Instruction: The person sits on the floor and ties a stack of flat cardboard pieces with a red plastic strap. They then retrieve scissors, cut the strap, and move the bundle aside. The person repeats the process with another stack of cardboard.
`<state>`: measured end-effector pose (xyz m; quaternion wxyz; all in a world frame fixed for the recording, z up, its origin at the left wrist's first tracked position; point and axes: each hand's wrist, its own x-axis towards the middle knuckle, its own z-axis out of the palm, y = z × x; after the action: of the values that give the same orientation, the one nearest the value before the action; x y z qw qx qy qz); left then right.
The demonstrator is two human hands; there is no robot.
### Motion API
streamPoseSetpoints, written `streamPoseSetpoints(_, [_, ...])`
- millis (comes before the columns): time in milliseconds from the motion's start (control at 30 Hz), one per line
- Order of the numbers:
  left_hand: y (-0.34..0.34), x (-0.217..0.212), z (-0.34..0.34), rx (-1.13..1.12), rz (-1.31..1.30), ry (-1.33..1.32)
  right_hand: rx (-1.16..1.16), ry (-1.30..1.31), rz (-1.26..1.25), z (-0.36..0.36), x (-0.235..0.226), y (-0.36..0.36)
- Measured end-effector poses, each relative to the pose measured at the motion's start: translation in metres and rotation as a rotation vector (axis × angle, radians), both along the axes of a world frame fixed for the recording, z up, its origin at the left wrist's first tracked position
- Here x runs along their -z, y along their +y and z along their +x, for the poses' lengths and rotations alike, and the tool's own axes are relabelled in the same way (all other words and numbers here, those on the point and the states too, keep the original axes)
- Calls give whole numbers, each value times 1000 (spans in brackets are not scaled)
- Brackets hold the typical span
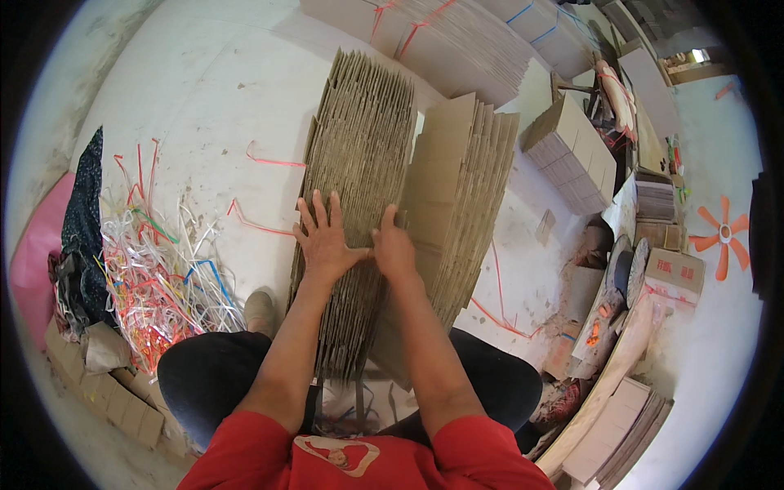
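A long stack of flattened cardboard [359, 122], its many edges facing up, stretches away from me between my knees. My left hand [327, 245] lies on top of it with fingers spread, thumb pointing toward the other hand. At the stack's right edge, my right hand [395, 251] is closed, its fingers curled around some cardboard there; the fingertips are partly hidden. Directly to the right leans a second, looser batch of folded cardboard sheets [457, 188]. A pink strap [273, 162] comes out from under the stack on the left, and a red strap [500, 318] lies on the right.
A tangled heap of plastic strapping [167, 278] sits on the floor at left, beside dark cloth [82, 237]. Large strapped cardboard bundles [445, 41] stand at the far side. Another bundle [572, 151], a cardboard box [675, 273] and an orange-bladed fan [723, 235] are at right.
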<state>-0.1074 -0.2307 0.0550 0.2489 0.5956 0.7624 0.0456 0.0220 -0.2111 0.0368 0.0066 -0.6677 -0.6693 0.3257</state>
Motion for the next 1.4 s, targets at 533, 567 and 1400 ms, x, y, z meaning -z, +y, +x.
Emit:
streamPoseSetpoints(533, [0,10,2,71,-45,95,517,-491,173,90,13,-12])
streamPoseSetpoints(567, [1,9,2,82,-63,99,486,-499,187,88,18,-13])
streamPoseSetpoints(1400, [3,-2,1,56,-91,81,226,-133,158,24,14,-22])
